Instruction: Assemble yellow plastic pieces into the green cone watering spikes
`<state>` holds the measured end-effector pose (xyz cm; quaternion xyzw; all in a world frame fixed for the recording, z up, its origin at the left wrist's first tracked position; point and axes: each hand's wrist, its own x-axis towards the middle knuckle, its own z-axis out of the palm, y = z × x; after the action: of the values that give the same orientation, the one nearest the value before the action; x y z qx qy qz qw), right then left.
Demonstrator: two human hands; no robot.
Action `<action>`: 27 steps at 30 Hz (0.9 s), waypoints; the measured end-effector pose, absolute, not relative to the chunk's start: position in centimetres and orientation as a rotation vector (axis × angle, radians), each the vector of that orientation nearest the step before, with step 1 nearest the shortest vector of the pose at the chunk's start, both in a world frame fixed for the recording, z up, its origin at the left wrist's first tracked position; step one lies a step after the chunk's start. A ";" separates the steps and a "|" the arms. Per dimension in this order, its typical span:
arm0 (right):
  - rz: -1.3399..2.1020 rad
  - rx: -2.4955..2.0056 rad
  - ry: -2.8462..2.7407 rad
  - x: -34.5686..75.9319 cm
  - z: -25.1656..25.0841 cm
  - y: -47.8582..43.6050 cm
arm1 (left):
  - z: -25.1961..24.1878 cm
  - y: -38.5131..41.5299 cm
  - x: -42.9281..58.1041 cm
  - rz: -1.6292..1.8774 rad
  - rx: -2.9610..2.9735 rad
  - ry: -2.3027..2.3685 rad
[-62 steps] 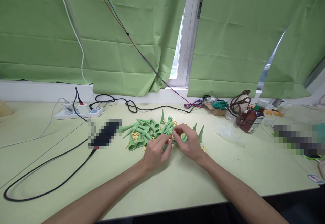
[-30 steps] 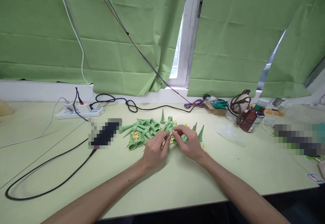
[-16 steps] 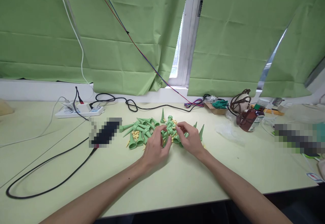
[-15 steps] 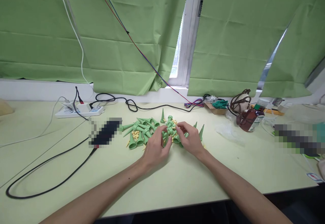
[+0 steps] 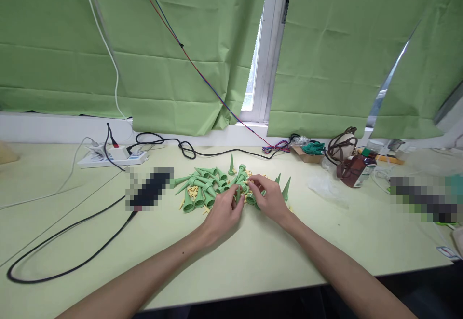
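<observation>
My left hand (image 5: 224, 211) is closed around a green plastic spike (image 5: 238, 193), whose pointed tip stands up between thumb and fingers. Just to its right, my right hand (image 5: 268, 197) pinches a small yellow piece (image 5: 246, 182) between thumb and forefinger. Both hands are over the front of a pile of green hollow spikes (image 5: 198, 183), most of them lying on their sides. Small yellow pieces (image 5: 193, 193) are scattered among them. Behind the pile one spike (image 5: 232, 165) stands upright, and another (image 5: 286, 189) rises beside my right hand.
A blurred dark device (image 5: 152, 187) with a black cable lies left of the pile. Farther back is a white power strip (image 5: 114, 157). On the right are a clear plastic bag (image 5: 327, 189), a brown bottle (image 5: 359, 168) and a small cardboard box (image 5: 306, 155) with green cloth.
My left fingers have lowered and closed in around the green spike. My right hand, still pinching the yellow piece, has shifted slightly to the left.
</observation>
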<state>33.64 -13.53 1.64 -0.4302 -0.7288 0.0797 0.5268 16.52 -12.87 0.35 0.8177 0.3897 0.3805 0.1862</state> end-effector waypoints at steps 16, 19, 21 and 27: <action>0.205 -1.053 -1.765 33.7 1.4 -13.4 | 0.7 -12.7 16.6 1.120 2.195 1.110; 0.206 -1.048 -1.764 33.7 1.3 -13.5 | 0.9 -12.6 16.5 1.162 2.085 1.121; 0.209 -1.040 -1.764 33.6 1.3 -13.5 | 1.1 -12.6 16.5 1.180 2.001 1.116; 0.227 -1.023 -1.786 33.5 1.4 -13.6 | 1.1 -12.4 16.4 1.221 1.844 1.087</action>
<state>33.53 -13.56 1.38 -0.4251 -0.7416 0.0941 0.5104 16.42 -12.37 1.08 0.7058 0.4160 0.4675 0.3321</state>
